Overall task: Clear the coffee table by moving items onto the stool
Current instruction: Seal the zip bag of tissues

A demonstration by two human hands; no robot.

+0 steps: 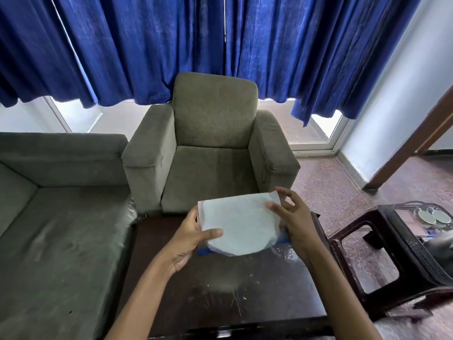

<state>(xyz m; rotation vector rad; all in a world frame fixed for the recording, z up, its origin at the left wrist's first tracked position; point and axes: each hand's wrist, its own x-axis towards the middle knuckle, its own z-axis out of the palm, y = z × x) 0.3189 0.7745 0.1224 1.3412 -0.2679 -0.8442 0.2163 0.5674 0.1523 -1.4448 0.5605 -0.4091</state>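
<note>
Blue curtains (220, 45), olive armchair (210, 143), white bag (240, 222)

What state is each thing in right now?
Bag: held over the coffee table by both hands.
Left hand: grips the bag's left edge, thumb on top.
Right hand: grips the bag's right edge.
Coffee table: dark top, flecked with white marks.
Stool: upright to the table's right, small items already on it.
Curtains: drawn, daylight showing below the hem.

On my feed both forearms (137, 298) show bare up to the left hand (190, 238) and right hand (293, 217), each bare too.
</note>
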